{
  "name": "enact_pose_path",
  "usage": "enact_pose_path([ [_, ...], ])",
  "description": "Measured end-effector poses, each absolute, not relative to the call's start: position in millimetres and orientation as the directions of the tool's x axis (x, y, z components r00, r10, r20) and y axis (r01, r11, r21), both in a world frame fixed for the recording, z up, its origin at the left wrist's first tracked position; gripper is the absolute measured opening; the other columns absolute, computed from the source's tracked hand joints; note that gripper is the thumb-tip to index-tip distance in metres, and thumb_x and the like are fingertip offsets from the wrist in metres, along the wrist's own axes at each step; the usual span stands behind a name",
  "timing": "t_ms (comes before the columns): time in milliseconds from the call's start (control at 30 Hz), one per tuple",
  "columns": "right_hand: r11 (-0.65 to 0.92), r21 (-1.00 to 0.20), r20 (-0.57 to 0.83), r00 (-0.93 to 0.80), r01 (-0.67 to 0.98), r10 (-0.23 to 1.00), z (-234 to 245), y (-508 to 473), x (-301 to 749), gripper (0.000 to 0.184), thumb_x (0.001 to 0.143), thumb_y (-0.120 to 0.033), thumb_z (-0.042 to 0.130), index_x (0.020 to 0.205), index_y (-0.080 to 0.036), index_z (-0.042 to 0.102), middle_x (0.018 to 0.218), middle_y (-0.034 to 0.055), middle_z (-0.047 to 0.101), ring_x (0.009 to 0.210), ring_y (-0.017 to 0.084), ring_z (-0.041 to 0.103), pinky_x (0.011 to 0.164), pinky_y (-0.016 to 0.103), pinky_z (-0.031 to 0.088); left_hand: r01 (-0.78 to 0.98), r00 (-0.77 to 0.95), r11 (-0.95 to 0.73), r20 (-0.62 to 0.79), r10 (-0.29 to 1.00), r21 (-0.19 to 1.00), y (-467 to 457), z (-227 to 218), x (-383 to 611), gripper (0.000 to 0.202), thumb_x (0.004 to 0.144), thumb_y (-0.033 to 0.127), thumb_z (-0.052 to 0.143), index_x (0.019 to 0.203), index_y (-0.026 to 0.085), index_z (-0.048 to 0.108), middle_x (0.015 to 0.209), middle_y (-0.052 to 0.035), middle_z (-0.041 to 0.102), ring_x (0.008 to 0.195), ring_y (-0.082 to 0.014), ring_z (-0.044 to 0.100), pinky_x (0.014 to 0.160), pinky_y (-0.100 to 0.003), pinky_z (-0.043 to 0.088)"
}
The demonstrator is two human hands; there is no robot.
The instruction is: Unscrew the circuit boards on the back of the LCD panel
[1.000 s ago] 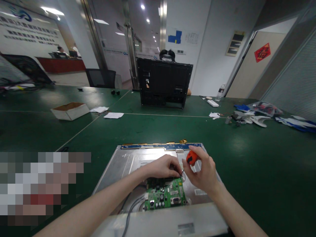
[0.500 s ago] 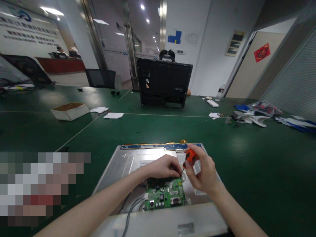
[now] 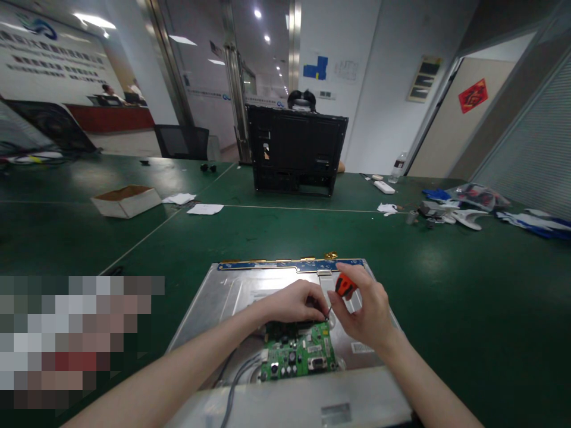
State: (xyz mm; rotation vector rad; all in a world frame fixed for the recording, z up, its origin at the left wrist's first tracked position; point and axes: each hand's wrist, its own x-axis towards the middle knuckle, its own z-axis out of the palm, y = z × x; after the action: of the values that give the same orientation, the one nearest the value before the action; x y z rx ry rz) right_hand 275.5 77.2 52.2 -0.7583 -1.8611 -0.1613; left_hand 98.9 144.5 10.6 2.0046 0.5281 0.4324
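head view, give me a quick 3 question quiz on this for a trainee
1. True or false: the right hand holds an orange-handled screwdriver.
2. Which colour is the circuit board below the hands? A red, B green, C black.
3. What does the left hand rest on?

Key:
1. True.
2. B.
3. The top edge of the circuit board, on the metal panel lying on the table, its fingers beside the screwdriver tip.
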Motion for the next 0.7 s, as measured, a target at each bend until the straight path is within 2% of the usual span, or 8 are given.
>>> enact_pose_path([
  [167, 0.8, -0.26, 0.861, -0.245, 0.541, 0.446, 56.6, 73.0, 275.5, 0.05, 0.088, -0.013, 0.047, 0.137, -0.02, 0.043, 0.088, 0.0047, 0.063, 0.065, 0.015, 0.062, 0.053, 0.025, 0.052, 0.17, 0.863, -0.403, 0.062, 0.502, 0.899, 145.8, 8.5, 98.5, 0.011, 0.081, 0.025, 0.075, 0.085, 0.016, 0.076, 0.079, -0.0014, 0.072, 0.075, -0.0162, 0.064, 0.072, -0.024, 0.049],
  [500, 0.772, -0.222, 0.883, -0.213, 0.596, 0.419, 50.4, 78.0, 276.0, 0.048, 0.086, -0.013, 0.055, 0.132, -0.025, 0.047, 0.075, -0.0023, 0.056, 0.056, 0.012, 0.051, 0.05, 0.023, 0.046, 0.184, 0.849, -0.426, 0.075, 0.523, 0.886, 143.5, 12.6, 98.5, 0.009, 0.079, 0.024, 0.072, 0.081, 0.015, 0.073, 0.075, -0.0002, 0.068, 0.073, -0.0158, 0.061, 0.07, -0.025, 0.047],
  [700, 0.768, -0.215, 0.88, -0.222, 0.603, 0.421, 49.9, 79.2, 277.0, 0.046, 0.088, -0.016, 0.058, 0.132, -0.026, 0.047, 0.074, -0.0024, 0.056, 0.055, 0.012, 0.05, 0.048, 0.023, 0.044, 0.175, 0.839, -0.424, 0.091, 0.537, 0.889, 142.5, 13.3, 99.1, 0.007, 0.078, 0.021, 0.073, 0.077, 0.015, 0.073, 0.073, 0.0003, 0.067, 0.071, -0.0151, 0.06, 0.069, -0.024, 0.046],
])
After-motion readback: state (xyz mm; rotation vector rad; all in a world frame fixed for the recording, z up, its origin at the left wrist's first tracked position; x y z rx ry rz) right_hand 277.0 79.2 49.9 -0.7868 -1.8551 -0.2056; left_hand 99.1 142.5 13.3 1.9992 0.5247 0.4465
